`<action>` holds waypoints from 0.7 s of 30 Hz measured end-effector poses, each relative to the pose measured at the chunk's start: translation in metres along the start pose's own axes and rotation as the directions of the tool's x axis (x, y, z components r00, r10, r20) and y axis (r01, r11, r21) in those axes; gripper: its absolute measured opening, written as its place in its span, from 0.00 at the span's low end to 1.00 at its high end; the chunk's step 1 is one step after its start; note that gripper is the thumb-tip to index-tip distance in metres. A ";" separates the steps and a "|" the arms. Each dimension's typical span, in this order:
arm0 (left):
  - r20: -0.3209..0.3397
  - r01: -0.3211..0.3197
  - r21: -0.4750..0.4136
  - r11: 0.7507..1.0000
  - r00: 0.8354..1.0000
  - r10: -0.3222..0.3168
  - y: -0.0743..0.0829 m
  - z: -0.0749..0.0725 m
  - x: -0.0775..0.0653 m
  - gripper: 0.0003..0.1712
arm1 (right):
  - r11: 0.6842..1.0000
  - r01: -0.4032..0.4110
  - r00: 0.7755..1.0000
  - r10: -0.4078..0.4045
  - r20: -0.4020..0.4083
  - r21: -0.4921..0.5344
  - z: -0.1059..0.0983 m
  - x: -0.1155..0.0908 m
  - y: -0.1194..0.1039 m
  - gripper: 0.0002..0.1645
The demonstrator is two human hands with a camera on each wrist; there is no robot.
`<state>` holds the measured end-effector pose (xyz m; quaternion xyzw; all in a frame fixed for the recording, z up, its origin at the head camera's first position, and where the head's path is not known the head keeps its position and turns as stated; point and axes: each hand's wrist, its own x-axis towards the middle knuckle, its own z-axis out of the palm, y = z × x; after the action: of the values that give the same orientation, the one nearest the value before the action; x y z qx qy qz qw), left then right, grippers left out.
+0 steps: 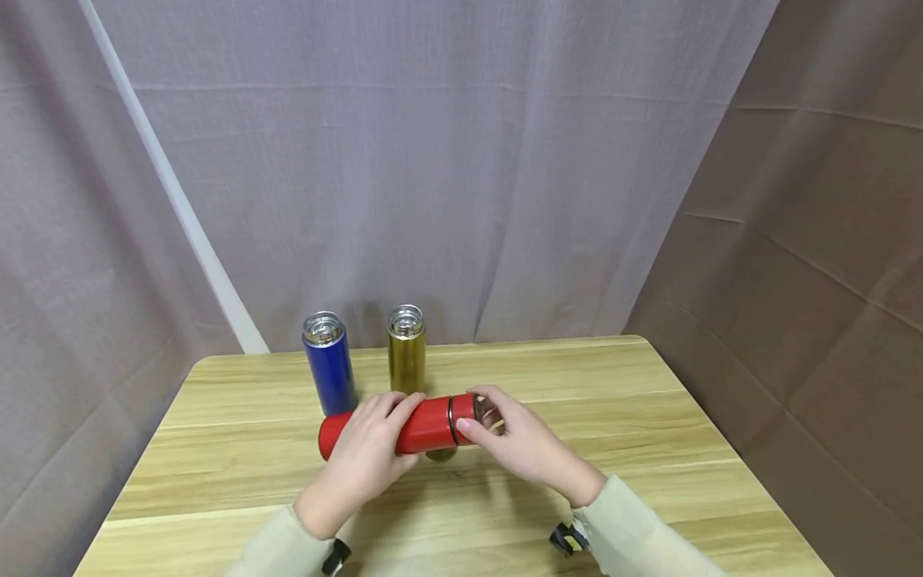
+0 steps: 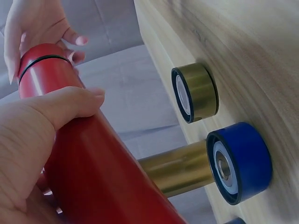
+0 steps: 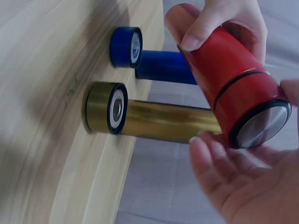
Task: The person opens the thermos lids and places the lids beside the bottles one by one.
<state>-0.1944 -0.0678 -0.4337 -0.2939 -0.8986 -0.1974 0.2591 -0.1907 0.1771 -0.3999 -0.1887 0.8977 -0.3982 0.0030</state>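
A red thermos (image 1: 425,426) is held tilted on its side above the table. My left hand (image 1: 369,439) grips its body, with the thumb across the near side in the left wrist view. At the other end my right hand (image 1: 525,442) has thumb and fingers around the red lid (image 1: 465,410). A dark ring marks the seam between lid and body. In the right wrist view, the lid's shiny flat top (image 3: 262,125) faces the right palm.
Behind the hands stand a blue thermos (image 1: 332,378) and a gold thermos (image 1: 407,362), both uncapped with silver mouths. A gold lid (image 2: 203,91) and a blue lid (image 2: 253,163) rest upside down on the wooden table (image 1: 613,401). Curtains (image 1: 433,160) hang beyond it.
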 end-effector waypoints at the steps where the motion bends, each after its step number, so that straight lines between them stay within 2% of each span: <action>1: 0.003 0.007 -0.008 1.000 1.000 -0.007 0.000 -0.001 0.000 0.45 | 0.999 0.036 0.999 -0.036 0.000 0.006 -0.001 0.000 0.001 0.35; 5: 0.042 0.037 -0.039 0.999 0.998 -0.035 0.000 -0.003 0.001 0.45 | 0.984 0.178 0.984 -0.178 -0.008 -0.022 -0.004 -0.002 0.003 0.37; 8: 0.075 0.053 -0.052 0.997 0.996 -0.049 0.001 -0.004 0.001 0.45 | 0.974 0.219 0.975 -0.220 -0.014 -0.050 -0.004 -0.003 0.004 0.38; 10: 0.088 0.058 -0.056 0.997 0.995 -0.053 0.001 -0.004 0.001 0.45 | 0.978 0.201 0.979 -0.203 -0.025 -0.057 -0.004 -0.004 0.004 0.38; 14: 0.082 0.044 -0.054 0.998 0.996 -0.040 0.003 0.000 0.000 0.45 | 0.992 0.115 0.990 -0.119 -0.075 -0.060 -0.004 -0.003 0.000 0.35; 17: 0.074 0.025 -0.040 0.999 0.997 -0.022 0.005 0.002 -0.001 0.44 | 0.990 0.052 0.993 -0.065 -0.101 -0.130 -0.003 -0.002 -0.003 0.31; 21: 0.074 0.023 -0.026 0.999 0.997 -0.021 0.006 0.002 -0.001 0.43 | 0.970 0.024 0.995 -0.045 -0.085 -0.240 -0.002 0.000 -0.003 0.29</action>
<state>-0.1905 -0.0629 -0.4344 -0.2945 -0.9080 -0.2014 0.2196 -0.1900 0.1762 -0.3964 -0.1852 0.9349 -0.2953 -0.0668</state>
